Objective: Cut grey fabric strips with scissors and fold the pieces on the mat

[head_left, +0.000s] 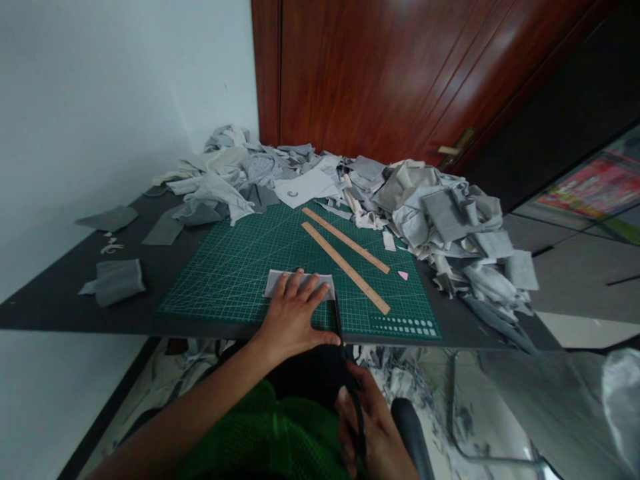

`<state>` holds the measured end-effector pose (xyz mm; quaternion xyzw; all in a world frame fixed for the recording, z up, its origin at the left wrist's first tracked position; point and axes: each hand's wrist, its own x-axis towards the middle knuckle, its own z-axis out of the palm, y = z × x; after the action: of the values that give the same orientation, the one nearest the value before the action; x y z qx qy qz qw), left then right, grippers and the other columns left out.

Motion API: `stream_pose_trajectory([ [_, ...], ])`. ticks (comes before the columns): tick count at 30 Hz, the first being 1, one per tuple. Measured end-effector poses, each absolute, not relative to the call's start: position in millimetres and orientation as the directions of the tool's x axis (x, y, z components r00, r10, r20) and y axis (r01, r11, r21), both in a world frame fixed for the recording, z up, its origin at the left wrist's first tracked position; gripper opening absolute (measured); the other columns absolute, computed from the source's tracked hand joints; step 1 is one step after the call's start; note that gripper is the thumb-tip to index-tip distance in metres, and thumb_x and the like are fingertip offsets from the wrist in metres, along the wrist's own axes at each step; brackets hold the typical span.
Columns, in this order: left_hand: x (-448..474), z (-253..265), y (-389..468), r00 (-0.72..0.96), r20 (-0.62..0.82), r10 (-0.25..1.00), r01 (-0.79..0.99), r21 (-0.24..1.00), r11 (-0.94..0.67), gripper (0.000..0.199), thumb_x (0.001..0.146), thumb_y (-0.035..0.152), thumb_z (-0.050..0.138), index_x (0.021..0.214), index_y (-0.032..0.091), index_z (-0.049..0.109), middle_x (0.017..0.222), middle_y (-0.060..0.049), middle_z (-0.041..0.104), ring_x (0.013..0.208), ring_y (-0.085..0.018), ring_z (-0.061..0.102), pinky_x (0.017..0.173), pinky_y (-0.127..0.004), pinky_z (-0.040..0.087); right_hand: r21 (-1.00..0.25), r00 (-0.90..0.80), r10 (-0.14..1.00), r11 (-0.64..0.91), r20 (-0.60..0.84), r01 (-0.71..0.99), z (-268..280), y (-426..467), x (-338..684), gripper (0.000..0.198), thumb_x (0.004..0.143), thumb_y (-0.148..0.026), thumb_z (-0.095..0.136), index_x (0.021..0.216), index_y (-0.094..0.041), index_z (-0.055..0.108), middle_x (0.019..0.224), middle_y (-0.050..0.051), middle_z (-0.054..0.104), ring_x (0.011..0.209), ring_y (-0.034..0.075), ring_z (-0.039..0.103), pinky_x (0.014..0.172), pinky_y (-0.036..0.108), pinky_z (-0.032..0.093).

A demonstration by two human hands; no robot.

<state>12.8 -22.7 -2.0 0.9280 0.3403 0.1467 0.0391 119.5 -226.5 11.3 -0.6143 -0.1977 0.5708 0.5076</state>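
Note:
A small pale grey rectangle of fabric [275, 281] lies flat near the front edge of the green cutting mat [235, 250]. Over it my left hand [295, 307] is spread, fingertips pressing it down and thumb stretched toward the scissors. Black scissors [339, 320] are gripped by my right hand [367, 413] below the table's edge. Their blades point away from me, and the tips are at the fabric's right end. Whether the blades touch the cloth I cannot tell. Two wooden rulers [345, 267] lie slanted on the mat, right of the fabric.
Heaps of grey and white fabric scraps [415, 200] line the back and right of the dark table [65, 293]. A white paper sheet [305, 188] rests among them. A pink chalk piece [403, 275] lies on the mat. Folded grey cloth [119, 281] sits at left; scraps litter the floor.

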Motion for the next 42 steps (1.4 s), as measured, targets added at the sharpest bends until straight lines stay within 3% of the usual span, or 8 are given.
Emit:
stream_pose_trajectory([
  [15, 14, -1, -23, 0.726, 0.249, 0.641, 0.617, 0.176, -0.767, 0.111, 0.069, 0.1, 0.047, 0.151, 0.026, 0.052, 0.16, -0.009, 0.048, 0.152, -0.044, 0.029, 0.125, -0.061, 0.014, -0.857, 0.277, 0.821, -0.419, -0.498, -0.299, 12, -230, 118, 0.085, 0.085, -0.077, 0.066, 0.143, -0.02, 0.041, 0.052, -0.012, 0.049, 0.039, 0.007, 0.036, 0.036, 0.016, 0.034],
  [27, 12, -1, -23, 0.726, 0.248, 0.642, 0.616, 0.183, -0.767, 0.11, 0.07, 0.099, 0.049, 0.153, 0.026, 0.05, 0.161, -0.009, 0.046, 0.153, -0.043, 0.027, 0.125, -0.06, 0.012, -0.84, 0.267, 0.815, -0.417, -0.514, -0.346, 3, -231, 120, 0.093, 0.078, -0.078, 0.072, 0.145, -0.022, 0.038, 0.06, -0.011, 0.053, 0.038, 0.006, 0.037, 0.034, 0.017, 0.036],
  [42, 13, 0, -24, 0.724, 0.249, 0.643, 0.617, 0.184, -0.766, 0.114, 0.068, 0.102, 0.043, 0.152, 0.026, 0.051, 0.16, -0.01, 0.047, 0.152, -0.043, 0.029, 0.125, -0.06, 0.011, -0.847, 0.316, 0.799, -0.406, -0.511, -0.342, 7, -230, 118, 0.085, 0.08, -0.075, 0.073, 0.14, -0.022, 0.046, 0.055, -0.012, 0.051, 0.035, 0.006, 0.037, 0.034, 0.015, 0.033],
])
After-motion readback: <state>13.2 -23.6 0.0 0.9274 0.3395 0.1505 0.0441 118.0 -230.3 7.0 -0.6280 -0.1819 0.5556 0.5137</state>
